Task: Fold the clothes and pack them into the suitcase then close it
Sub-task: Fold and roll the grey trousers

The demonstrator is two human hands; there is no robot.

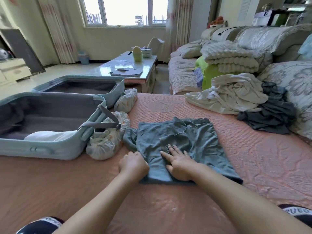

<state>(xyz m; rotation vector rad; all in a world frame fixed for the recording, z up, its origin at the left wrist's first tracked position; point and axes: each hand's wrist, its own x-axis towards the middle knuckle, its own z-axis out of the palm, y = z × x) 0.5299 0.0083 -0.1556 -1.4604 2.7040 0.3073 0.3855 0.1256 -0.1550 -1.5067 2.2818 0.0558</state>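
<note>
The packing is looking early: one white folded cloth (49,135) is lying in the near half of the pale teal hard-shell suitcase (42,149), which is sitting open at nine to ten o'clock of the view, its far half showing only grey lining. The blue-grey cotton garment (185,137) is lying partly folded on the pink quilted bed cover (253,157) at the centre, just right of the suitcase. The left hand (133,163) is curling its fingers over the garment's left edge, apparently gripping it, while the right hand (179,162) is pressing flat on the cloth, fingers straight and spread. At two o'clock a crumpled white cloth heap (233,93) and a rumpled dark grey cloth heap (270,115) are lying unfolded, touching each other, so I judge that most folding, most packing and the closing are remaining. Between garment and suitcase, white patterned elastic wheel covers (104,144) are bulging out and a grey webbing strap (101,124) is hanging over the rim, possibly crowding the transfer. A glossy white coffee table (128,68) is standing at twelve o'clock, well apart.
</note>
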